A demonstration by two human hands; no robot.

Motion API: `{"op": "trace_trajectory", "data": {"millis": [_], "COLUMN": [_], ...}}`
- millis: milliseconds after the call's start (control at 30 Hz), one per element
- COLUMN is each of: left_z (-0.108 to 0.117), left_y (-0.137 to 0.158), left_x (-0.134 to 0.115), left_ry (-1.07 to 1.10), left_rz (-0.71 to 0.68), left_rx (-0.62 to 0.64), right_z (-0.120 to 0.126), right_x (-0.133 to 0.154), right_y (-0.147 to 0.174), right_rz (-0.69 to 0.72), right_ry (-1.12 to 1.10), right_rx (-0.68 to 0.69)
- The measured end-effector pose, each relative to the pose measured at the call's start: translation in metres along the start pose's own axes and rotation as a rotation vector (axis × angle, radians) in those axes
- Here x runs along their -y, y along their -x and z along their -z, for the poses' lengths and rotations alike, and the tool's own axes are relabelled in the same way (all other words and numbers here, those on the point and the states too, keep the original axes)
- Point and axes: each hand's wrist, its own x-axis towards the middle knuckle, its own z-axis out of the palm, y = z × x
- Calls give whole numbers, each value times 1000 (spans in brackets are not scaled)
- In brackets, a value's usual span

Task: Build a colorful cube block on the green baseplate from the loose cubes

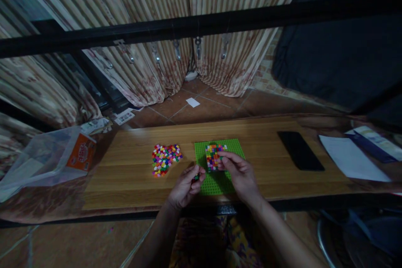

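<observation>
A green studded baseplate [209, 185] lies on the wooden board in front of me. Small multicoloured bricks [212, 157] sit in packed rows on its upper middle. My right hand [241, 171] is over the right side of these rows, thumb and forefinger pinched on a small green brick [221, 158]. At the baseplate's left edge, my left hand [187, 186] is curled closed, with small dark and green bricks [196, 176] showing between its fingers. Left of the baseplate lies a loose pile of mixed-colour bricks [163, 158].
The wooden board [125, 176] spans the table. A black phone-like slab [300, 150] lies at its right, with white paper [353, 158] beyond. A clear plastic bin [47, 157] with an orange label stands at the left. A dark bar [176, 27] with hanging clips crosses behind.
</observation>
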Motion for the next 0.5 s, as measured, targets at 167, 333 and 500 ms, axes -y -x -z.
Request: {"op": "trace_trajectory", "data": {"millis": [167,333,500], "left_z": [-1,0,1], "left_y": [0,0,1], "left_x": [0,0,0], "left_ry": [-9,-9,-30], "left_rz": [2,7,-12], "left_rx": [-24,-31,-47], "right_z": [10,32,43], "right_x": [-2,-3,-5], "right_y": [-3,-9,-17], "right_rz": [31,133,233], "right_ry": [66,286,558], "right_rx": [3,6,-53]}}
